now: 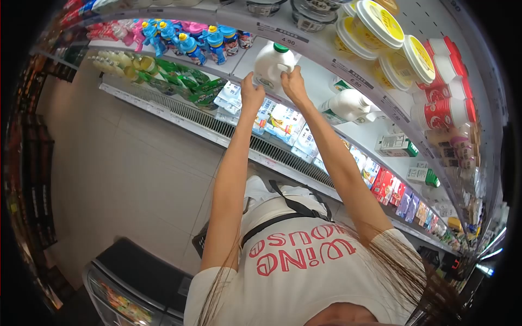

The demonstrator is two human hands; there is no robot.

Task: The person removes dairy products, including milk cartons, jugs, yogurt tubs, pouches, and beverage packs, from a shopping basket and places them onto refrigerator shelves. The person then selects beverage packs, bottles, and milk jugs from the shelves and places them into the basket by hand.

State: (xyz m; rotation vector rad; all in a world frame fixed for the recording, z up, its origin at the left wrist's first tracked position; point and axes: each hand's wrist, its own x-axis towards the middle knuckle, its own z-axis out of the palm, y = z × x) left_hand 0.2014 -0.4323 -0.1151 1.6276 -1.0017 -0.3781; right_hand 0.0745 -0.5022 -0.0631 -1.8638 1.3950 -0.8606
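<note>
A white milk jug (267, 66) with a green cap stands upright at the edge of the shelf, between my two hands. My left hand (252, 93) is closed against the jug's lower left side. At the handle side, my right hand (294, 85) has its fingers curled around the jug's right edge. The far sides of the fingers are partly hidden. On the shelf to the right, another white jug (348, 104) lies tilted. Blue bottles with yellow caps (191, 48) stand to the left of the held jug.
Below are packs of cartons (283, 124) and green packages (209, 91). Yellow-lidded tubs (378, 24) and red-capped containers (443, 111) fill the upper shelf. A price rail (348, 73) juts out close to my right hand. A dark bin-like case (141, 271) stands on the floor (147, 179) behind left.
</note>
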